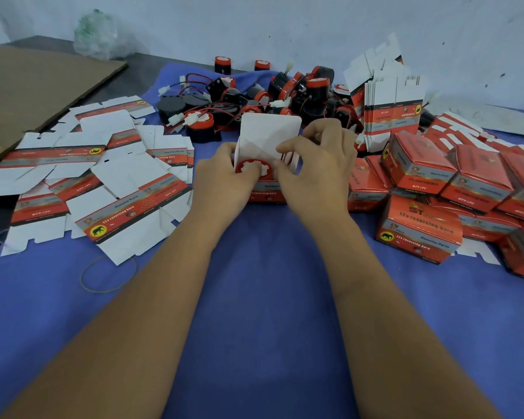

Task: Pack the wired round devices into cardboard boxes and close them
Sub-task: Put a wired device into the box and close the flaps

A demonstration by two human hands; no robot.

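Over open box (266,189), fingers (288,146) pinching wires (286,157)

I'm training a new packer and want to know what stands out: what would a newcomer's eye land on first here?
First, the two hands, left hand and right hand, holding an open box at the centre of the blue cloth, with a red round device sitting inside. Behind it lies a tangled pile of devices. Closed red boxes are stacked on the right, and flat unfolded boxes are spread on the left.
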